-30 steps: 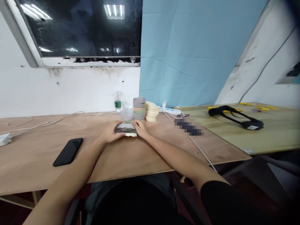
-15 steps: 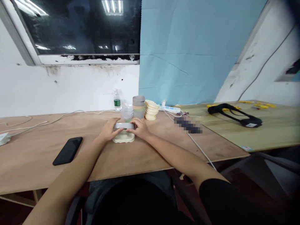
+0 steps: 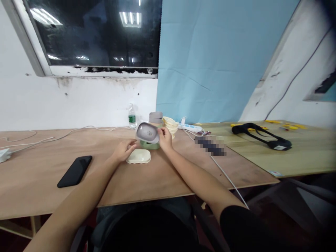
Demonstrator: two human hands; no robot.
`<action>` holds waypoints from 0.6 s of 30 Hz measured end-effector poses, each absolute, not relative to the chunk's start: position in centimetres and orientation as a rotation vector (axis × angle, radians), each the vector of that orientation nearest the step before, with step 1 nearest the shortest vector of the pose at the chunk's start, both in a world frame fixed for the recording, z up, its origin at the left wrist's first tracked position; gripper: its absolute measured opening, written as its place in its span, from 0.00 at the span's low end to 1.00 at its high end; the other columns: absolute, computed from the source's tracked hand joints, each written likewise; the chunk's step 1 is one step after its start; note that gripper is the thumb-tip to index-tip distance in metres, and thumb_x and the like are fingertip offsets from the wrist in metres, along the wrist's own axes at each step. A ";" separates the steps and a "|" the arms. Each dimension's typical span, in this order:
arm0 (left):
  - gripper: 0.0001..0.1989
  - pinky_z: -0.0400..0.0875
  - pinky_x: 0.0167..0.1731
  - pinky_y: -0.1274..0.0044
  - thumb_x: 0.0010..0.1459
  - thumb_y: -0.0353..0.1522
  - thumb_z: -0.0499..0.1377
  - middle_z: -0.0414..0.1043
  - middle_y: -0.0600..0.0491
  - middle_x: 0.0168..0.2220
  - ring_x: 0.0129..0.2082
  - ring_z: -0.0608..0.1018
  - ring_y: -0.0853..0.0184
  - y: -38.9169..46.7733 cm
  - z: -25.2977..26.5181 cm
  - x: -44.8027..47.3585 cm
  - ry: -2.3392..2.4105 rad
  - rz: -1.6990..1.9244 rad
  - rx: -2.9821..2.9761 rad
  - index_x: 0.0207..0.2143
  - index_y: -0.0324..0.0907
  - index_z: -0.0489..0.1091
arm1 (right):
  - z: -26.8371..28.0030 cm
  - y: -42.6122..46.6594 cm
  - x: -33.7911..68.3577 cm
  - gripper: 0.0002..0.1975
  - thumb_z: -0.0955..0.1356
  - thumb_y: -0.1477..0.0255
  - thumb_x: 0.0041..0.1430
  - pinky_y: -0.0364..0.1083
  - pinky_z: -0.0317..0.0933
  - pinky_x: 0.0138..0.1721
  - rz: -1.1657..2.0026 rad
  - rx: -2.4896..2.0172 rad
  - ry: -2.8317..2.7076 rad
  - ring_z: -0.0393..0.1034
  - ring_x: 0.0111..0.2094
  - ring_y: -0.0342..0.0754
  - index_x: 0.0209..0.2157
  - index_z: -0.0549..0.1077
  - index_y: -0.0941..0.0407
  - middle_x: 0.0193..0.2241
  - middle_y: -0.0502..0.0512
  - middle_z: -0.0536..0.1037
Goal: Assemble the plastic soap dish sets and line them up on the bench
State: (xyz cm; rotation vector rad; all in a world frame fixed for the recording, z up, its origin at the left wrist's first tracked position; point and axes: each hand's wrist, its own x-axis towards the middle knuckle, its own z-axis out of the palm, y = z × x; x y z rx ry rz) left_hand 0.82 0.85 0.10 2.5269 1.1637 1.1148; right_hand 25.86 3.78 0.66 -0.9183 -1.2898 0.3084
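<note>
My right hand (image 3: 165, 140) pinches a shallow grey soap dish (image 3: 147, 133) by its right end, its hollow inside tilted toward me. Loosely curved with fingers apart, my left hand (image 3: 124, 150) holds nothing beside the left end of a cream oval dish (image 3: 138, 156), which lies on the table. A green dish (image 3: 149, 145) sits just behind the cream one, partly hidden by the grey dish. Farther back stand a stack of grey dishes (image 3: 155, 117) and a stack of cream ones (image 3: 170, 123), both partly covered from view.
A water bottle (image 3: 132, 117) stands against the wall. On the left lies a black phone (image 3: 75, 171). A power strip (image 3: 190, 128), white cables and a blurred-out dark item (image 3: 210, 145) are to the right. A black strap-like frame (image 3: 262, 134) rests on the adjoining table.
The grey dish has left the two-handed hold over the cream dish and tilted up in my right hand. My left hand has let go of it. The view has shifted slightly.
</note>
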 end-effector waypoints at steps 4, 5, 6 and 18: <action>0.25 0.66 0.50 0.67 0.60 0.49 0.49 0.73 0.46 0.49 0.49 0.74 0.57 0.4 0.1 1.3 1.108 0.915 2.628 0.50 0.41 0.69 | 0.6 5.4 30.8 0.20 0.64 0.54 0.55 0.44 0.61 0.33 0.251 -1.025 -1.238 0.68 0.31 0.47 0.34 0.71 0.58 0.29 0.54 0.75; 0.25 0.66 0.51 0.67 0.60 0.49 0.49 0.72 0.47 0.50 0.50 0.73 0.58 0.3 0.2 1.4 1.112 0.869 2.642 0.49 0.42 0.70 | 0.3 5.7 31.9 0.20 0.64 0.55 0.54 0.44 0.60 0.32 0.235 -1.083 -1.243 0.67 0.29 0.46 0.32 0.72 0.58 0.27 0.53 0.75; 0.26 0.65 0.52 0.67 0.60 0.50 0.49 0.72 0.47 0.50 0.50 0.73 0.58 0.3 0.2 1.5 1.122 0.839 2.647 0.49 0.42 0.70 | 0.1 6.0 32.9 0.19 0.64 0.55 0.54 0.43 0.59 0.31 0.210 -1.132 -1.241 0.66 0.27 0.46 0.31 0.73 0.59 0.25 0.52 0.74; 0.30 0.65 0.52 0.67 0.59 0.53 0.47 0.72 0.48 0.51 0.50 0.73 0.57 0.5 0.2 1.3 1.107 0.598 2.623 0.52 0.43 0.68 | -1.5 6.1 30.5 0.25 0.63 0.49 0.54 0.42 0.55 0.19 0.489 -1.436 -1.488 0.61 0.15 0.42 0.34 0.75 0.57 0.18 0.49 0.72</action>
